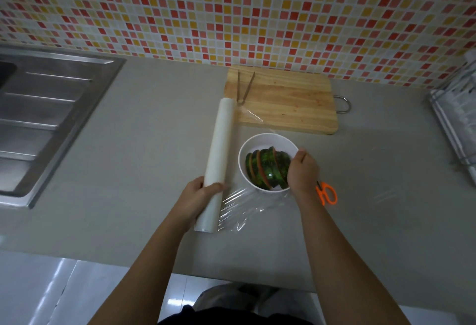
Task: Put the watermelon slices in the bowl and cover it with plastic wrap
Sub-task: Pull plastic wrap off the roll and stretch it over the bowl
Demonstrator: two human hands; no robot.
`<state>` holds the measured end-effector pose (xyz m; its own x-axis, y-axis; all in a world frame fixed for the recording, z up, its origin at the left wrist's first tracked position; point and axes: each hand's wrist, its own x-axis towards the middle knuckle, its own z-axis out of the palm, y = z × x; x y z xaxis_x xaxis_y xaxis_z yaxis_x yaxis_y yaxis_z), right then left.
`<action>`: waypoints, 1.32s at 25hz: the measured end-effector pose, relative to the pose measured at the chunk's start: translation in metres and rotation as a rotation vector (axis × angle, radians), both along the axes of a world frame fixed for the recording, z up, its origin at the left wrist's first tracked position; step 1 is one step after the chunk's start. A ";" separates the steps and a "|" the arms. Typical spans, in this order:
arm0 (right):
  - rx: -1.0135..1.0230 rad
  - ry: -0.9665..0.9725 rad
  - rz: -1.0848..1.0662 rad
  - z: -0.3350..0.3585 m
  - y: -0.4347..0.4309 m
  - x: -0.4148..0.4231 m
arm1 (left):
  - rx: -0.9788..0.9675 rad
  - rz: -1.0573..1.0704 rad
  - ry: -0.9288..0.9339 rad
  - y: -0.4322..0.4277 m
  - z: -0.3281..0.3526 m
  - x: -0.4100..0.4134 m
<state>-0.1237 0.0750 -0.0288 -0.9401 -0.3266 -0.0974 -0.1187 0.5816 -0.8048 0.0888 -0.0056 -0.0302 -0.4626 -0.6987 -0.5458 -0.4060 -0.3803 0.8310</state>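
Observation:
A white bowl stands on the grey counter with several watermelon slices standing on edge inside, green rinds up. A long white roll of plastic wrap lies left of the bowl. Clear film runs from the roll over the bowl and wrinkles on the counter in front of it. My left hand grips the near end of the roll. My right hand rests on the bowl's right rim, fingers curled over the film there.
A wooden cutting board with metal tongs lies behind the bowl. Orange-handled scissors lie right of my right wrist. A steel sink fills the left; a dish rack stands at the right edge. The counter's front edge runs below my forearms.

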 end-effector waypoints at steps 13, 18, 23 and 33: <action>-0.048 -0.083 -0.010 0.002 0.002 0.001 | -0.045 -0.067 0.086 0.014 -0.004 0.028; -0.062 -0.112 -0.025 0.002 0.002 0.003 | -0.006 -0.017 0.142 0.017 -0.011 0.035; -0.042 -0.127 -0.015 0.003 0.001 0.002 | -0.271 -0.039 0.046 0.026 -0.017 0.038; 0.070 0.027 -0.037 0.013 0.055 -0.027 | -0.366 -0.083 0.022 0.030 -0.021 0.036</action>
